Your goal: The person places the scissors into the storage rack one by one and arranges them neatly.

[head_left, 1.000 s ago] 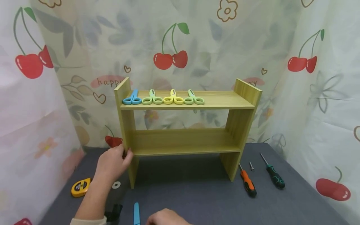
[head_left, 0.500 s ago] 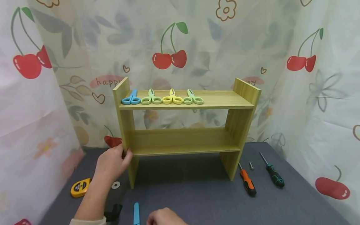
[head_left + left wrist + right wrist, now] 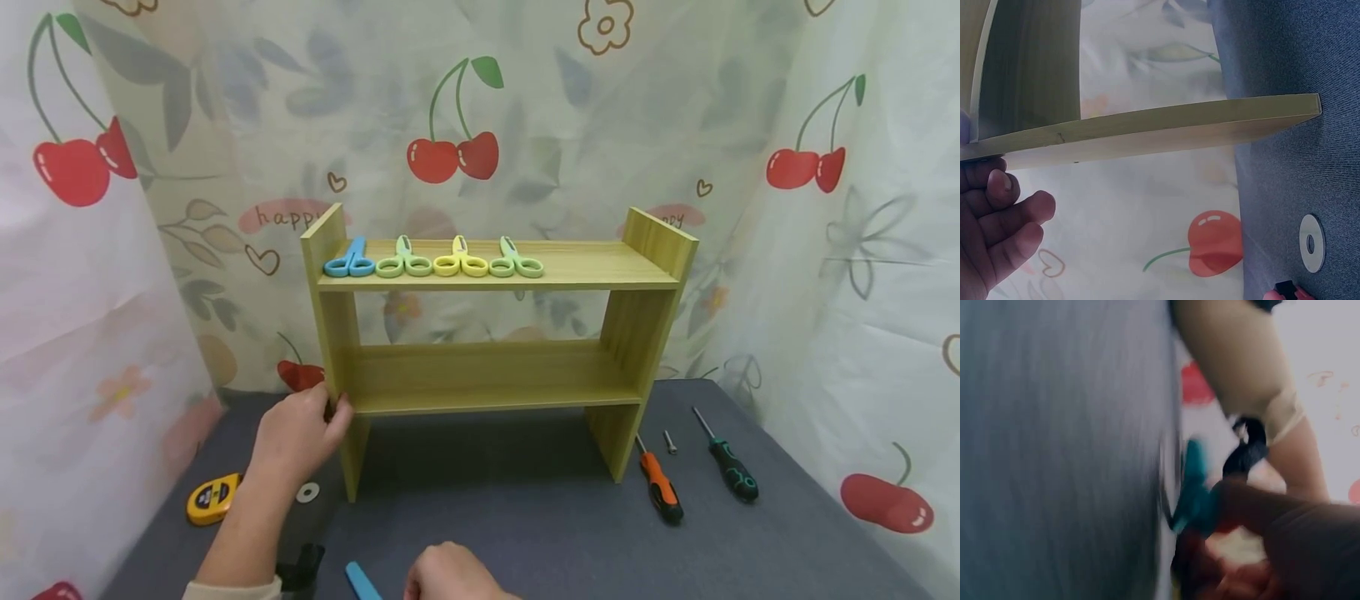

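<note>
My left hand (image 3: 300, 433) grips the wooden shelf (image 3: 495, 350) by its left side panel; my right hand (image 3: 450, 575) seems to hold a blue tool (image 3: 362, 582) low on the tabletop (image 3: 525, 517). I should steady the shelf and lift slowly.

Four scissors (image 3: 433, 260) lie in a row on the top board; a yellow tape measure (image 3: 213, 498) and a washer (image 3: 307, 493) lie at left. An orange screwdriver (image 3: 660, 485), a small bit (image 3: 671, 442) and a green screwdriver (image 3: 726, 467) lie at right.
</note>
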The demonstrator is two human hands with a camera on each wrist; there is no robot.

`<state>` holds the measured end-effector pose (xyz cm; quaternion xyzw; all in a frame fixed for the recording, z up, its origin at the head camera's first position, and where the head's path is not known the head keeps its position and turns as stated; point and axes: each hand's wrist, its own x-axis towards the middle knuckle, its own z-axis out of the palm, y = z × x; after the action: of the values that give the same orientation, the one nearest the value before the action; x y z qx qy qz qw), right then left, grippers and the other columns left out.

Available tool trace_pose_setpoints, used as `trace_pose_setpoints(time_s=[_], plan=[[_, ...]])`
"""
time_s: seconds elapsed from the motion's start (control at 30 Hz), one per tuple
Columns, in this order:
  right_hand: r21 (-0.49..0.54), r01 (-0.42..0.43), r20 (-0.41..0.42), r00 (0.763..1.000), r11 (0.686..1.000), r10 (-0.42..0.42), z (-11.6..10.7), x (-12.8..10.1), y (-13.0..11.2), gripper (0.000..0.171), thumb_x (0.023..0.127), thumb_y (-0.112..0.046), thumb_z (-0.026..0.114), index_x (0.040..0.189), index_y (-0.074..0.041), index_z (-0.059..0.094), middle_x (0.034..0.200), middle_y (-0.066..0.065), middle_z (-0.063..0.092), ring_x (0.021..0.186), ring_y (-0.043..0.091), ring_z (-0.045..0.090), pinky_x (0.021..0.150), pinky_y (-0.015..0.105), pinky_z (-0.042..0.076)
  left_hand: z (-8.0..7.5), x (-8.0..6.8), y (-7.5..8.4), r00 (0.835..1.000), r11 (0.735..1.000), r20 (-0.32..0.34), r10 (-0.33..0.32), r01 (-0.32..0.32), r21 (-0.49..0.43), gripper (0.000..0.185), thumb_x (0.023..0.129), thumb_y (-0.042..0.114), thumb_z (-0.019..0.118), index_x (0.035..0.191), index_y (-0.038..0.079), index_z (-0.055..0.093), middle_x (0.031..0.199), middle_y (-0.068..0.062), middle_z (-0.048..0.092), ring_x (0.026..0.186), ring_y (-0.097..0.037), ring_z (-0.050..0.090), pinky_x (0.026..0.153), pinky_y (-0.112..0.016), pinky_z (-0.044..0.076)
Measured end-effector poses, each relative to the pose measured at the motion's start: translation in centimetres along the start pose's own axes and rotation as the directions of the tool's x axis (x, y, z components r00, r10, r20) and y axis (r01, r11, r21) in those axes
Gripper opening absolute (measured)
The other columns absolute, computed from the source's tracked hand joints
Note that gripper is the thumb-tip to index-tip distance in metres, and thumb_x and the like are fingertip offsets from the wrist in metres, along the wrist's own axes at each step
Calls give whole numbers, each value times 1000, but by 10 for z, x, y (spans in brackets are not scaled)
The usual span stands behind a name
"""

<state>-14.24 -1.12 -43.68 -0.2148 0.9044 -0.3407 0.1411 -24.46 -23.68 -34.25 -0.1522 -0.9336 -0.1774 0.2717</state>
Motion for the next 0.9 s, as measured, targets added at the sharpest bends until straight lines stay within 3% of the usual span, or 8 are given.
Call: trace_pose_setpoints(time_s=[0.23, 0.4, 0.57, 0.9], plan=[[14, 56, -24, 998, 998, -56, -37, -19, -13, 21, 75, -11, 80, 61, -19, 67, 54, -16, 54, 53, 3, 48, 53, 20, 41, 0, 0, 0, 1000, 1000, 10, -2, 2, -4, 30, 101, 24, 55, 75, 11, 50, 57, 0, 40, 49, -17, 40, 49, -34, 32], [118, 82, -49, 996, 990, -76, -61, -35, -23, 19, 72, -10, 78, 61, -20, 66, 50, -14, 54, 49, 4, 47, 51, 20, 37, 0, 0, 0, 1000, 1000, 16, -4, 4, -8, 30, 102, 25, 54, 76, 11, 50, 57, 0, 40, 49, -17, 40, 50, -34, 32], [140, 133, -132, 985, 981, -115, -82, -47, -30, 18, 68, -9, 76, 62, -22, 66, 50, -14, 54, 49, 2, 46, 50, 19, 34, -1, 0, 1, 1000, 1000, 20, -10, 10, -4, 31, 101, 25, 54, 75, 11, 50, 57, 0, 40, 49, -17, 40, 50, -34, 33], [199, 145, -198, 974, 969, -105, -127, -72, -35, 6, 74, -9, 73, 74, -15, 71, 62, -6, 64, 56, 7, 55, 54, 25, 44, 0, 0, 0, 1000, 1000, 3, -9, 9, 0, 31, 101, 24, 54, 73, 11, 49, 56, 0, 40, 48, -17, 39, 49, -34, 32]])
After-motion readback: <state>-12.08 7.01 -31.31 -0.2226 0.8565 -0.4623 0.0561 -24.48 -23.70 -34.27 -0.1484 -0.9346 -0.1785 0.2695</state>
